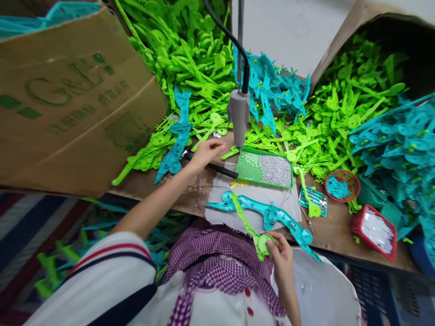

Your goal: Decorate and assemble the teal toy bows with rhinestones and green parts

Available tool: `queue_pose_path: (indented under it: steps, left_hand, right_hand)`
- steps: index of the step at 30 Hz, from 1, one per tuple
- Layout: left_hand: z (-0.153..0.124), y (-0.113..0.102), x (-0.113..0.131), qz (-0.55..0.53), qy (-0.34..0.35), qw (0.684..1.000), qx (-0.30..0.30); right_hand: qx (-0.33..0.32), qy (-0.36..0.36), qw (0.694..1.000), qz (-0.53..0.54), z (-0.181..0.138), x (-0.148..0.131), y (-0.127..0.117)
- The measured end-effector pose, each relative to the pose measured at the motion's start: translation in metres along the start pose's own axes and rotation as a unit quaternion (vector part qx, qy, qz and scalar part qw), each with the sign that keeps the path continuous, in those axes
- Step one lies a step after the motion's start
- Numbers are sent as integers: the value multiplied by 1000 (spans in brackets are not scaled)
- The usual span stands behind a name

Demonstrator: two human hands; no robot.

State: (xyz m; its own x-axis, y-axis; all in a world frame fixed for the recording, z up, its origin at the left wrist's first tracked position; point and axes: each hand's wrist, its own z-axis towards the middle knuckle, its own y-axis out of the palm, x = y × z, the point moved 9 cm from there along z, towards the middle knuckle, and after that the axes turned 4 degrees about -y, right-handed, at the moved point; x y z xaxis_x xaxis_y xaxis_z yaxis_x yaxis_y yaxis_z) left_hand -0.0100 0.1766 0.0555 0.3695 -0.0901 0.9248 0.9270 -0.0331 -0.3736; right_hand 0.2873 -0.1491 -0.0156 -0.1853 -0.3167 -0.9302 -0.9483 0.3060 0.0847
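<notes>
My right hand (282,253) pinches the round end of a lime-green plastic arm (263,244) at the table's front edge. The thin end of this arm crosses a long turquoise bow-shaped plastic part (258,206), which lies on a white cloth (217,206). Farther back, my left hand (208,153) hovers left of a green tray (249,166) of small silvery screws. Its fingers are curled together, and whatever may be between them is hidden. Below that hand a black-handled tool (220,170) points toward the tray. Between hand and tray hangs a grey powered screwdriver (238,117).
Heaps of lime-green parts (190,59) and turquoise parts (272,86) fill the back. A cardboard box (78,99) stands at left, another (336,40) lies open at right. An orange bowl (356,190) and a red tub (362,237) with white pieces sit right.
</notes>
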Motion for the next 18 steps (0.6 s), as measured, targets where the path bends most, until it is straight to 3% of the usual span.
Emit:
queue_pose_path:
  steps: [2,4,6,10,13,18]
  left_hand:
    - [-57,-22,-14,67,20,997,15]
    - [-107,-14,-27,140,54,987,-54]
    - [-135,-2,-35,207,98,971,-67]
    - [-133,21,-38,291,150,943,-56]
    - [-131,21,-21,291,184,937,-55]
    - [-189,11,2,240,198,939,-145]
  right_hand:
    - [26,4,1000,2,2,-1,-11]
    - [22,0,1000,-4,15,-11,-7]
    - [-12,0,1000,-19,35,-28,11]
    - [-52,-2,998,-30,66,-64,40]
    - [-49,-3,998,-35,69,-77,34]
    - [-80,54,992,-77,63,-59,20]
